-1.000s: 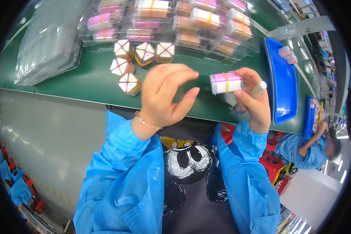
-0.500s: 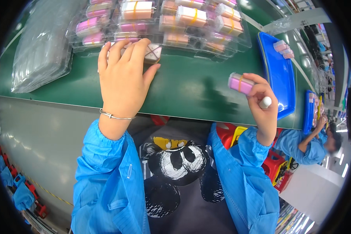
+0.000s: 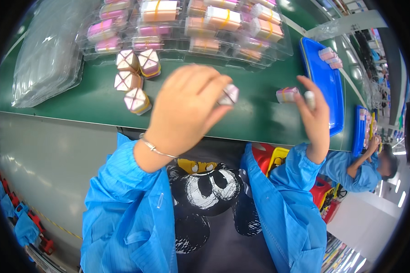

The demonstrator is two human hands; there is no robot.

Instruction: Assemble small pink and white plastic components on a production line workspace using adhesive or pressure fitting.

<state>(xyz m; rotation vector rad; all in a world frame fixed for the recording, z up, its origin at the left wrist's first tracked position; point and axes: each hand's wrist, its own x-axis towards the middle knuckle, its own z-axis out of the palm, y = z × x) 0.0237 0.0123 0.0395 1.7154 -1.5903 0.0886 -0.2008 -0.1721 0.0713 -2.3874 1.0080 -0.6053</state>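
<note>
My left hand [image 3: 182,104] is closed round a small six-sided bundle [image 3: 230,94] of white and pink wedges, probably sponges, just above the green table. Beyond its wrist on the left stand several similar wedge bundles [image 3: 137,100], with yellow bands round their sides. At the right, the thumb and forefinger of my right hand [image 3: 316,119] are spread. A pink and white banded bundle [image 3: 287,94] lies at their tips; whether they still touch is hard to see. A small white cylinder [image 3: 310,99] shows at that hand's curled fingers; I cannot tell whether it is worn or held.
Clear plastic trays [image 3: 177,49] with pink, peach and white banded bundles line the far side. Stacked clear trays [image 3: 48,59] lie at the far left. A blue tray [image 3: 328,98] with a few bundles is at the right, and a co-worker [image 3: 360,166] sits beyond it.
My left hand has moved right from the bundles by the trays, carrying one bundle and uncovering the others. My right thumb and forefinger have parted from the pink bundle they were pinching.
</note>
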